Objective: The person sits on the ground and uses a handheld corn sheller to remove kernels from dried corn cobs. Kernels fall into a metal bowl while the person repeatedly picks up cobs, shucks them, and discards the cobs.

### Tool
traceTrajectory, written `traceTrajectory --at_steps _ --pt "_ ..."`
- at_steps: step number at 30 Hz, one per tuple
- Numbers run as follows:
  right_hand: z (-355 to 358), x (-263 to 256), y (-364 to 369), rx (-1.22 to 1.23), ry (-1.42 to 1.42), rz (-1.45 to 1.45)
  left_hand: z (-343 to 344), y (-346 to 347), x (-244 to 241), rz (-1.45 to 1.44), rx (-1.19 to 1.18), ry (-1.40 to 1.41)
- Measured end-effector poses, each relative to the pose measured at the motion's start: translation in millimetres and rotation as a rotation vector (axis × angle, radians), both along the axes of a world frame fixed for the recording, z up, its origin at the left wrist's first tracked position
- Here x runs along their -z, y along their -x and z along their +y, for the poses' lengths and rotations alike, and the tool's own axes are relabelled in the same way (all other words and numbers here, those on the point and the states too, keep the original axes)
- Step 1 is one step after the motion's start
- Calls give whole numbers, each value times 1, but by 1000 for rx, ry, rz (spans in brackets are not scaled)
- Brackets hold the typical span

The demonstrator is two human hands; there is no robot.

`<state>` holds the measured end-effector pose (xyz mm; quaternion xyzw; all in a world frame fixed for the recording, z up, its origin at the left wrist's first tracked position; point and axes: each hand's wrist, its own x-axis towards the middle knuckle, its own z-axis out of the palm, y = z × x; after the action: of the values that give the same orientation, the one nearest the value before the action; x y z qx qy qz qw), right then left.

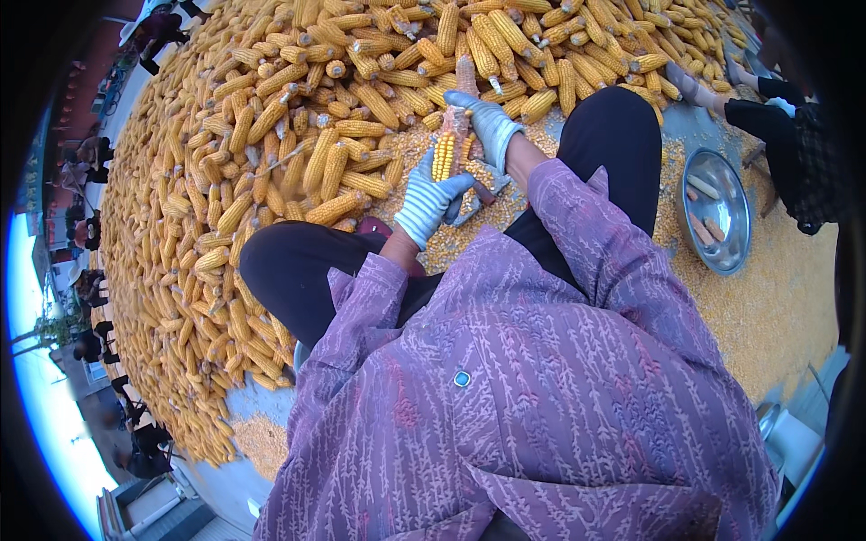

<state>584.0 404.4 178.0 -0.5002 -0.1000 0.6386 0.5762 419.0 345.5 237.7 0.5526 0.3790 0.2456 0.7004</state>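
My left hand [433, 203], in a white-and-blue striped glove, grips a partly shelled ear of corn [444, 157]. Rows of yellow kernels remain on its near side, while its upper end is stripped to the cob. My right hand [488, 125], gloved too, closes around a bare corn cob [465, 76] that sticks out past the fingers against the pile. The two hands meet between my knees, and the gloves partly hide where cob and ear touch. Below them, loose kernels [446, 247] cover the ground, and a brown stick-like end [484, 193] shows beside the left thumb.
A large heap of corn ears [270, 135] spreads ahead and to the left. At right, a metal basin [700, 253] contains several bare cobs. Another person's leg [758, 118] reaches in beyond it. Spread kernels [785, 304] lie at right; several people sit along the far left.
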Motion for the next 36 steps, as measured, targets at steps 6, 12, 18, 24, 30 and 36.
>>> traceTrajectory --at_steps 6,12,18,24,30,36 --pt "-19 -42 2 20 -105 -291 1 4 -5 -30 -58 245" --pt "-31 -72 14 -19 -70 18 -2 -5 27 50 -192 -310" --pt "-27 -57 4 -57 -86 251 3 6 -4 -219 14 444" --pt "-44 -75 19 -88 -34 226 4 -1 0 -169 -100 165" --pt "-42 -59 34 -10 -123 -325 -7 -2 -6 -130 37 379" --pt "-42 -67 32 97 -199 -367 7 12 -9 -448 245 737"
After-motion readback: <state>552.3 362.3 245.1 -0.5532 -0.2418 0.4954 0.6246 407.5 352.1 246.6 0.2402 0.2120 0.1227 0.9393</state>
